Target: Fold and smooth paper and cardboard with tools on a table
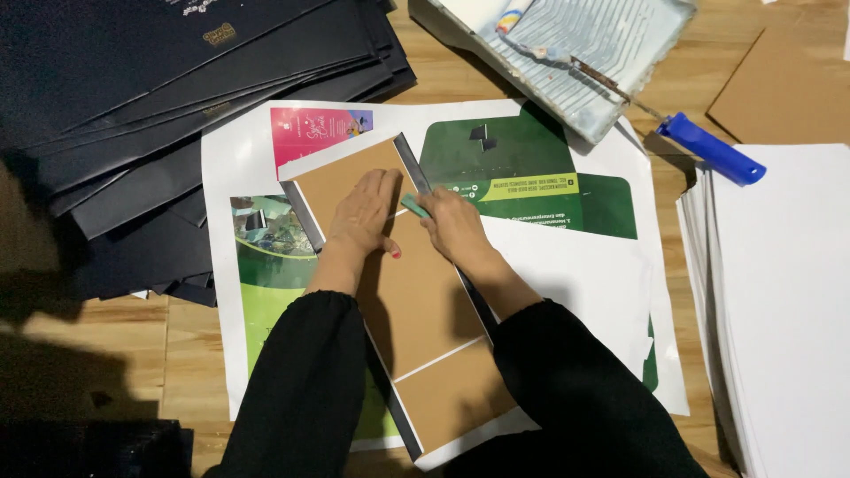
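Note:
A brown cardboard panel (416, 301) with dark edges lies on printed sheets in front of me. My left hand (363, 214) presses flat on its upper part, fingers spread a little. My right hand (453, 223) grips a small teal scraper (414, 207) and holds it against the panel's right edge, close to the left hand. Both arms wear black sleeves.
A stack of dark blue covers (177, 97) fills the upper left. A paint tray (584, 53) with a blue-handled roller (708, 149) sits at the top. A white paper stack (779, 301) stands at the right. Green and white printed sheets (549, 186) cover the wooden table (177, 345).

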